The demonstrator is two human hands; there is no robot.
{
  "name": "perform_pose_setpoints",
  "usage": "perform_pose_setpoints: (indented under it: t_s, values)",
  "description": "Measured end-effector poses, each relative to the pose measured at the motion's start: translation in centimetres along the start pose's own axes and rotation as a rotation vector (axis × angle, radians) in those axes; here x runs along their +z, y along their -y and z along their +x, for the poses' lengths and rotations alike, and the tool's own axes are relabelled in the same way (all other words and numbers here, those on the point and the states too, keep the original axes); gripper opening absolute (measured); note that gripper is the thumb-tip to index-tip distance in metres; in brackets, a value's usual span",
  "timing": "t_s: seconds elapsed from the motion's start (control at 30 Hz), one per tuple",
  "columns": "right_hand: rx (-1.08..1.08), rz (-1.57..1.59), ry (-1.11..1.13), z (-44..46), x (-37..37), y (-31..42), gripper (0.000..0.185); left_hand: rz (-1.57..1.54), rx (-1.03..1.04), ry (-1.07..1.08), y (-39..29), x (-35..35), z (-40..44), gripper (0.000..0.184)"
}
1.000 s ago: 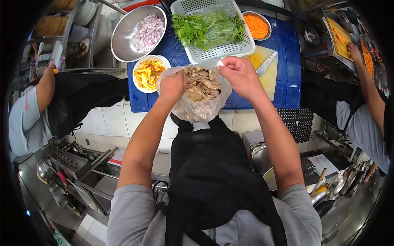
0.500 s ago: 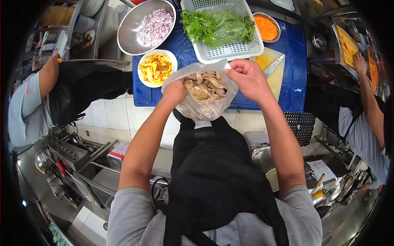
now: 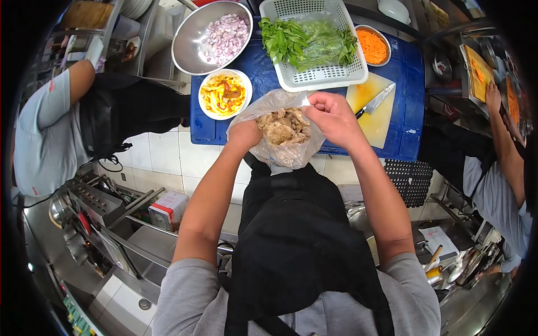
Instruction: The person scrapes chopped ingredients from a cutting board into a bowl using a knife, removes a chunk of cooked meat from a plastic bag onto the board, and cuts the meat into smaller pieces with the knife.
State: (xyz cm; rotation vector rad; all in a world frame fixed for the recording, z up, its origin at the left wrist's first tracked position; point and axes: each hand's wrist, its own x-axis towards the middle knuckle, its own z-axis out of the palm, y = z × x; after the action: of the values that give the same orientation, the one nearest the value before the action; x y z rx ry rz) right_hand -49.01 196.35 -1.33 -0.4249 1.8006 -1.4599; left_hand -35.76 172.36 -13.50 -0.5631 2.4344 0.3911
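Right hand point(image 3: 334, 119) has uncovered the knife point(image 3: 376, 101) handle, its fingertips clamped on the bag's point(image 3: 288, 154) rim; left hand's point(image 3: 245, 135) grip is hidden. Meat point(image 3: 284, 127) sits bagged over the table's point(image 3: 404, 120) near edge.

You have one view, from a camera worn on your head, facing forward and steeply down. It looks along your black cloth apron point(image 3: 302, 235), which fills the lower middle at close range, to the blue plastic desk point(image 3: 406, 120) at the top, farther off. Your left hand point(image 3: 245, 136), right hand point(image 3: 334, 119) and the clear plastic bag point(image 3: 283, 154) lie just above the centre. The wide, round-edged view bends outward, taking in a grey-shirted person point(image 3: 47, 134) on the left and another grey-shirted person point(image 3: 499, 196) on the right.
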Motion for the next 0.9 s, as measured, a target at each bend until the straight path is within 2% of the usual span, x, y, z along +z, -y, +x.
perform_pose_setpoints:
  t_s: [0.1, 0.2, 0.3, 0.4, 0.43, 0.63, 0.73, 0.83, 0.9]
  values:
    - [-0.001, 0.002, -0.001, 0.0, 0.1, -0.2, 0.011, 0.011, -0.082, 0.063, -1.1, -0.4, -0.1, 0.038]
    - [-0.003, 0.023, -0.006, -0.3, 0.0, 0.0, 0.011, -0.101, -0.144, 0.118, -2.4, -1.3, -1.5, 0.053]
    - [-0.003, 0.032, -0.012, -0.8, -0.2, 0.2, 0.011, -0.14, -0.035, -0.035, -1.9, 0.5, -3.4, 0.042]
    - [0.008, 0.034, -0.012, -1.4, -0.2, 0.1, 0.011, -0.276, 0.058, -0.155, -1.7, 0.9, -5.8, 0.049]
    - [0.015, 0.05, -0.012, -1.5, -0.1, 0.0, 0.01, -0.33, 0.016, -0.062, -1.7, 0.4, -6.0, 0.058]
    - [-0.008, 0.171, -0.042, -1.2, 0.6, -1.3, 0.011, -0.438, 0.152, -0.11, -0.9, 1.3, -6.3, 0.05]
    - [-0.029, 0.188, -0.087, -1.2, 0.9, -1.3, 0.012, -0.333, 0.326, -0.236, -1.3, 1.1, -7.3, 0.047]
    - [-0.022, 0.252, -0.093, -1.6, 0.8, -0.7, 0.009, -0.199, 0.422, -0.2, -2.2, -0.8, -8.4, 0.049]
    - [-0.006, 0.308, -0.093, -1.9, 0.8, -0.5, 0.008, -0.136, 0.392, -0.192, -1.1, -0.4, -7.8, 0.05]
